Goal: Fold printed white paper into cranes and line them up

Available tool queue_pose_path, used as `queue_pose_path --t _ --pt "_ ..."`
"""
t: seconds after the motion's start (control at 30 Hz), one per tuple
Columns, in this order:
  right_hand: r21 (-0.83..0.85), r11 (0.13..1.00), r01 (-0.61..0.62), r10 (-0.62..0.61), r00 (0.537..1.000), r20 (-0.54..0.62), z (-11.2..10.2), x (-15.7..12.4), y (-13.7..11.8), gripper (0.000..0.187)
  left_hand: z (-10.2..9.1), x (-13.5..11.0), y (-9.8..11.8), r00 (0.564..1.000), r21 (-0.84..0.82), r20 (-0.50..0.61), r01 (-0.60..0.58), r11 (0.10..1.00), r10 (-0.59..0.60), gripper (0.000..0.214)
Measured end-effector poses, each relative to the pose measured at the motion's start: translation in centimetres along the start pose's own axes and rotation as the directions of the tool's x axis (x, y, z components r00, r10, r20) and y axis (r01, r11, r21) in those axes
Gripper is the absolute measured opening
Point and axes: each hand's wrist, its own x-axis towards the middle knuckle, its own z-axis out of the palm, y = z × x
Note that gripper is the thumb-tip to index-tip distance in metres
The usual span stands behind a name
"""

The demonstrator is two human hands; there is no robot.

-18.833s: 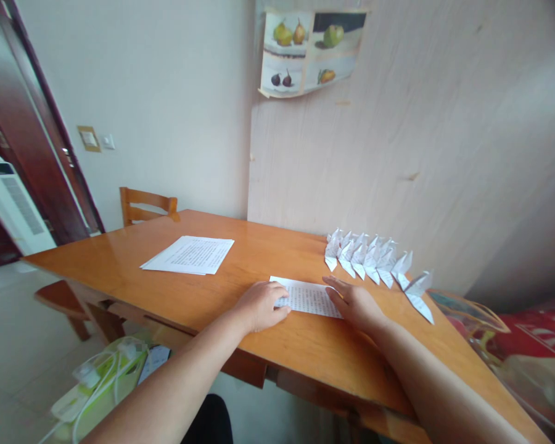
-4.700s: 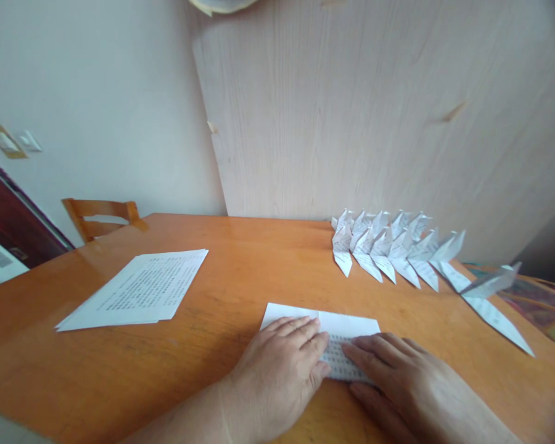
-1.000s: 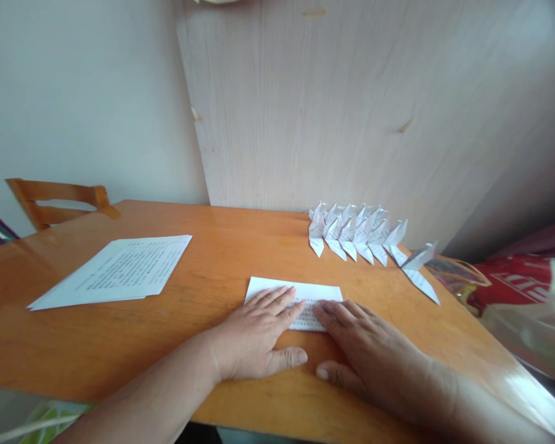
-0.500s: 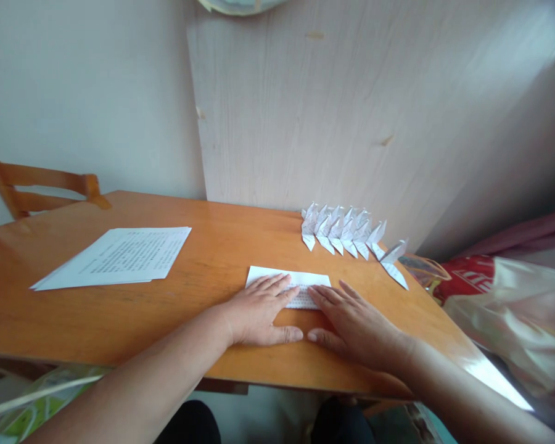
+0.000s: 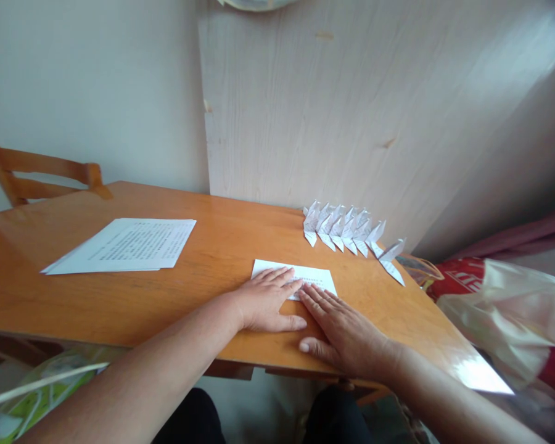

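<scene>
A folded strip of printed white paper (image 5: pixel 315 275) lies on the orange wooden table (image 5: pixel 213 271) in front of me. My left hand (image 5: pixel 267 300) lies flat on its left half, fingers stretched out and pressing down. My right hand (image 5: pixel 345 332) lies flat beside it, fingers spread, with the fingertips on the strip's lower right edge. Neither hand grips anything. Behind the strip, a row of several folded paper cranes (image 5: pixel 346 228) stands along the table's far right side.
A stack of printed sheets (image 5: pixel 126 244) lies at the table's left. A wooden chair (image 5: pixel 41 172) stands behind the far left corner. A pale wood panel (image 5: pixel 333 105) backs the table. Plastic bags (image 5: pixel 504 308) sit off the right edge, another bag (image 5: pixel 32 394) lower left.
The view has tilted slightly and the hands have drawn a little nearer to me. My right hand has slid leftward along the strip. The paper stays flat under both hands.
</scene>
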Motion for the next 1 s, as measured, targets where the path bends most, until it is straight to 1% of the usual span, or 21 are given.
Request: queue_pose_path --t 0.1,0.23,0.5,0.77,1.0 --pt "0.004 1.0 0.003 -0.003 1.0 0.016 0.0 0.0 0.0 0.096 0.0 0.0 0.0 1.0 -0.003 0.006 0.004 1.0 -0.004 0.097" --pt "-0.005 1.0 0.009 -0.009 1.0 0.025 0.1 0.2 -0.4 0.096 0.1 0.0 -0.1 1.0 -0.004 0.002 -0.01 1.0 0.01 0.097" --pt "0.0 0.999 -0.054 0.053 0.998 0.046 -0.1 0.1 -0.7 0.099 0.1 0.1 -0.2 1.0 0.01 0.003 0.002 1.0 -0.002 0.096" --pt "-0.013 0.993 -0.114 0.114 0.993 0.018 -0.8 -1.6 -0.2 0.099 0.2 0.1 -0.3 1.0 0.026 0.003 0.008 1.0 -0.008 0.1" --pt "-0.075 0.985 -0.154 0.155 0.988 0.017 -1.7 -3.0 0.6 0.095 0.0 0.1 -0.2 1.0 0.03 0.019 0.022 0.999 -0.023 0.101"
